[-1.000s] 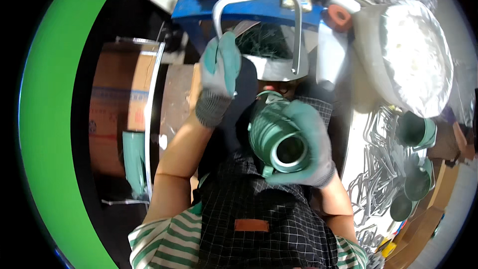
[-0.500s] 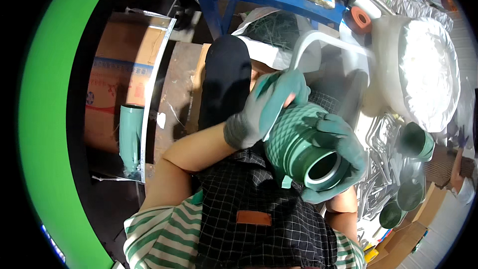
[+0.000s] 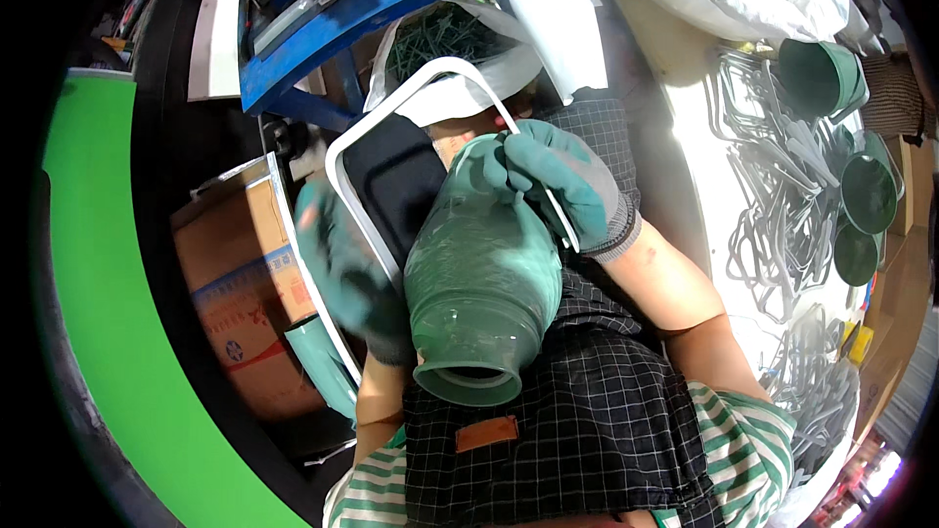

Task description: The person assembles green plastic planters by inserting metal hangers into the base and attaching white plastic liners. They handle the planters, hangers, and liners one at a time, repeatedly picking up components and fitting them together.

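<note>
A glossy green plastic vessel (image 3: 484,274), shaped like a jug or vase, lies tilted in front of my apron with its open mouth toward me. A white bent handle (image 3: 455,66) arches across its far end, one leg on each side. My right hand (image 3: 567,181), in a green-and-grey glove, closes its fingers round the handle's right leg near the vessel's narrow end. On the left, my gloved left hand (image 3: 354,269) is smeared by motion beside the handle's left leg. Whether it touches anything is unclear.
Grey-white bent handles (image 3: 782,186) lie heaped on the right-hand table beside green vessels (image 3: 869,191). A carton (image 3: 235,308) with another green vessel (image 3: 323,367) is at left. Ahead are a blue bench (image 3: 372,10) and a white sack (image 3: 523,64) of green scraps.
The vessel has shifted left and turned. My right hand has moved from its neck to the handle; my left hand has left the handle's joint and swung left. The view has shifted too.
</note>
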